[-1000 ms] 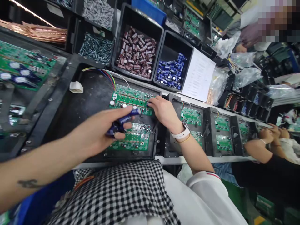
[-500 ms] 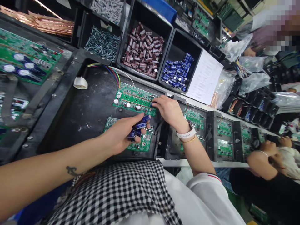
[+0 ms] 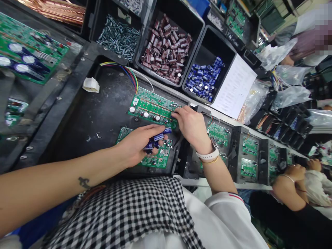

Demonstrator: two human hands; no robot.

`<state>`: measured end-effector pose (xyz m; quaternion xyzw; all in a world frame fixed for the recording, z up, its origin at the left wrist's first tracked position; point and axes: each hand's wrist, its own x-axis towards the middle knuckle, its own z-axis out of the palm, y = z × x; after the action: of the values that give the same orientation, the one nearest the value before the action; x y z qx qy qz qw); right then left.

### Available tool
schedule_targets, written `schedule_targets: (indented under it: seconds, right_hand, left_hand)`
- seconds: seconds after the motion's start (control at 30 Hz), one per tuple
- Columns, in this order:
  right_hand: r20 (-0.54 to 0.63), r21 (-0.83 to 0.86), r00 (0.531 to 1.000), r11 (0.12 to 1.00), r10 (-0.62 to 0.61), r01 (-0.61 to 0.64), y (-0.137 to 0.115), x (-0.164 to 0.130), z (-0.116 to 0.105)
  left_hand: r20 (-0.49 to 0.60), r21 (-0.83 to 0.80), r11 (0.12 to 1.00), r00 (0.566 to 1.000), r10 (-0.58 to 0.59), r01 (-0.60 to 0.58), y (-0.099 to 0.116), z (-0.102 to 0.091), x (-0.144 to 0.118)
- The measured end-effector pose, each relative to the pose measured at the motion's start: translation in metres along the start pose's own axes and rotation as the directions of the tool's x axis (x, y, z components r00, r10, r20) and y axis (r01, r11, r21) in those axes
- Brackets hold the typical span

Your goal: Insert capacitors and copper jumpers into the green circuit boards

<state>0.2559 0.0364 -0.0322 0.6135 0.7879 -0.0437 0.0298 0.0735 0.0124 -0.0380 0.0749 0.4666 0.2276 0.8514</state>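
- Black shallow tray (image 3: 111, 110): carries two boards toward its right edge; small white plastic block (image 3: 90, 84) at its far left corner.
- Upper green rectangular circuit board (image 3: 145, 100): near the tray's far right corner; silver-topped round components along its near side; multicoloured thin wires (image 3: 133, 77) at its far left corner.
- Lower green rectangular circuit board (image 3: 158, 162): near the tray's near right corner, partly hidden.
- Left hand (image 3: 138, 143): curled around several blue cylindrical capacitors (image 3: 157, 137), held above the lower board.
- Right hand (image 3: 190, 124): fingertips drawn together at the upper board's right end; cannot tell whether anything is pinched there.
- Deep black plastic bin (image 3: 186, 21), beyond the tray's far edge: heap of brown cylindrical capacitors (image 3: 167, 52).
- Narrower black plastic bin (image 3: 218, 43), to its right: loose blue cylindrical capacitors, gathered at its near end.
- Black plastic compartment (image 3: 103, 10), left of the brown stock: small dark blue-green slender parts (image 3: 119, 39).
- Black plastic compartment (image 3: 75, 30), far left: long copper-coloured strips (image 3: 59, 14).
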Motion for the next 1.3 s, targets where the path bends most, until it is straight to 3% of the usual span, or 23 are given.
schedule_targets:
  seconds: [0.43, 0.73, 0.83, 0.93, 1.07, 1.17, 1.3]
  right_hand:
    - [-0.052, 0.093, 0.998, 0.995, -0.025, 0.030, 0.005, 0.000, 0.007]
    - [-0.104, 0.012, 0.989, 0.994, -0.109, 0.111, 0.003, -0.006, 0.013]
    - [-0.149, 0.016, 0.977, 0.988, -0.150, 0.154, 0.004, -0.010, 0.017]
    - [-0.203, 0.038, 0.975, 0.995, -0.086, 0.096, 0.006, -0.009, 0.023]
    - [-0.188, 0.069, 0.975, 0.989, -0.115, 0.130, 0.010, -0.004, 0.027]
    - [-0.166, 0.106, 0.972, 0.977, -0.165, 0.184, 0.009, -0.007, 0.018]
    - [-0.163, 0.242, 0.980, 0.958, -0.117, 0.155, -0.006, -0.029, -0.011]
  left_hand:
    - [-0.010, -0.034, 0.999, 0.999, -0.040, 0.039, 0.003, 0.001, 0.001]
    - [0.020, -0.085, 0.990, 0.994, -0.111, 0.112, 0.006, 0.000, -0.002]
    - [0.033, -0.089, 0.990, 0.994, -0.104, 0.107, 0.006, 0.001, -0.002]
    - [0.033, -0.086, 0.992, 0.996, -0.088, 0.091, 0.004, 0.000, -0.003]
    - [0.041, -0.070, 0.995, 0.997, -0.066, 0.069, 0.003, -0.001, -0.005]
    - [0.038, -0.055, 0.997, 0.998, -0.050, 0.052, 0.003, -0.001, -0.006]
    - [0.054, -0.051, 0.999, 0.998, -0.016, 0.018, 0.005, 0.001, -0.008]
